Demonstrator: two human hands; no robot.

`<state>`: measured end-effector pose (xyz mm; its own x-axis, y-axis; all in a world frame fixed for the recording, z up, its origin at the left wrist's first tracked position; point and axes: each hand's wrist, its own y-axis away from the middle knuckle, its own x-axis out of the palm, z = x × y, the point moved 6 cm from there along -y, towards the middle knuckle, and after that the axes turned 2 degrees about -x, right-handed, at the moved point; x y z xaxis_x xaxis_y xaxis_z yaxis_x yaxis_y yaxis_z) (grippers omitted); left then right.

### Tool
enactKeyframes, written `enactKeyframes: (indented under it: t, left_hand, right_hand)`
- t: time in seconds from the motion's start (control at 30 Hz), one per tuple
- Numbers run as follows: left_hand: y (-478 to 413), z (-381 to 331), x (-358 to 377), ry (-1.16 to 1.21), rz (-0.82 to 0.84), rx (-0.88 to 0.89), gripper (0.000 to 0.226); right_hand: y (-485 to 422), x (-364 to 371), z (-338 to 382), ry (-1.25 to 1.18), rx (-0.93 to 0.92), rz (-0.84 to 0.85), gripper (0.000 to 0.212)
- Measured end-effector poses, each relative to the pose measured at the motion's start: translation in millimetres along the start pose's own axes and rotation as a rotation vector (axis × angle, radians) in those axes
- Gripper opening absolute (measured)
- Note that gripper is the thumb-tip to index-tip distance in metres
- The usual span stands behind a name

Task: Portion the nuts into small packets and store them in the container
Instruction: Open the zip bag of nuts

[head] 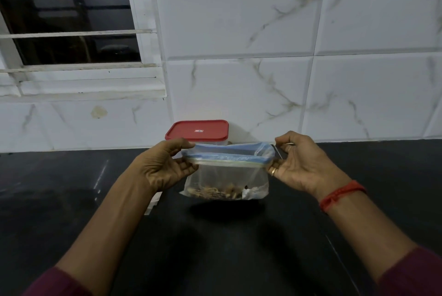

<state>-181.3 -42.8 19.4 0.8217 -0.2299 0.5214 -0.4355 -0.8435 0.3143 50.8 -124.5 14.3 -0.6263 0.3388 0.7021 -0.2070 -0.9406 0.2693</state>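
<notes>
Clear zip bag [227, 176] with nuts [215, 192] at bottom held above black counter [71, 200]. Left hand [162, 166] pinches left end of seal, right hand [299, 164] pinches right end, stretching mouth taut, likely for sealing. Red-lidded container [197, 130] behind, lid on.

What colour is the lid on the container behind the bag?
The lid is red; head view.

A glossy black bench [71, 200] met a white marble-veined tiled wall [358, 92]; a barred window [71, 20], dark outside, sat above the bench's left end
</notes>
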Motion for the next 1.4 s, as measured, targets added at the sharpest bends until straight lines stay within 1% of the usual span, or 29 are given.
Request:
enactKeyframes:
  t: [0.03,0.1,0.17,0.23,0.33,0.43,0.47,0.5,0.6,0.67,0.73,0.8,0.87,0.9,0.97,1.03,1.1,1.17,1.23,1.33,1.4]
  left_hand:
    - [-2,3,0,0.001,-0.025,0.004,0.049]
    - [-2,7,2,-0.05,-0.05,0.006,0.025]
    - [0,6,3,-0.203,-0.086,0.032,0.02]
    - [5,-2,2,-0.403,-0.128,0.085,0.021]
    - [13,-14,-1,-0.751,-0.24,0.17,0.032]
    - [16,-22,5,-1.068,-0.323,0.322,0.033]
    - [16,-22,7,-1.135,-0.335,0.368,0.031]
    - [17,-22,10,-1.2,-0.347,0.405,0.028]
    - [24,-23,17,-1.416,-0.423,0.482,0.024]
    - [33,-28,21,-1.5,-0.468,0.534,0.021]
    - [39,-35,23,-1.546,-0.449,0.55,0.022]
    - [42,-38,26,-1.563,-0.355,0.533,0.026]
    - [45,-40,32,-1.593,-0.248,0.568,0.028]
    - [46,-39,35,-1.634,-0.201,0.603,0.029]
    - [46,-34,40,-1.743,-0.134,0.629,0.029]
    - [44,-28,42,-1.841,-0.095,0.614,0.027]
    - [40,-24,42,-1.913,-0.073,0.597,0.031]
    - [38,-25,39,-1.949,-0.061,0.578,0.036]
    - [40,-27,34,-1.932,-0.026,0.536,0.039]
    - [44,-23,31,-1.886,0.119,0.444,0.043]
    - [44,-21,29,-1.861,0.139,0.396,0.042]
  right_hand:
    - [0,1,-3,0.011,-0.009,-0.003,0.022]
    - [0,2,-6,0.048,-0.031,-0.007,0.018]
    - [1,3,-5,0.199,-0.057,0.009,0.013]
    - [1,3,0,0.49,-0.132,0.02,0.023]
    - [6,7,12,0.957,-0.288,0.032,0.032]
    - [11,10,28,1.509,-0.477,-0.02,0.028]
    - [13,12,32,1.654,-0.534,-0.05,0.026]
    - [16,13,34,1.744,-0.573,-0.071,0.024]
    - [23,21,31,1.856,-0.676,-0.1,0.02]
    - [28,27,30,1.96,-0.78,-0.154,0.02]
    - [32,29,34,2.042,-0.839,-0.226,0.022]
    - [33,28,39,2.026,-0.849,-0.244,0.024]
    - [33,27,42,1.955,-0.839,-0.199,0.02]
    - [33,28,42,1.927,-0.828,-0.148,0.018]
    - [33,32,37,1.918,-0.769,0.0,0.022]
    - [35,35,31,1.956,-0.709,0.14,0.025]
    - [37,37,27,2.059,-0.688,0.214,0.02]
    - [36,34,27,2.208,-0.684,0.212,0.015]
    - [35,30,32,2.283,-0.651,0.16,0.016]
    - [32,24,35,2.235,-0.581,0.159,0.026]
    - [32,23,33,2.165,-0.539,0.208,0.027]
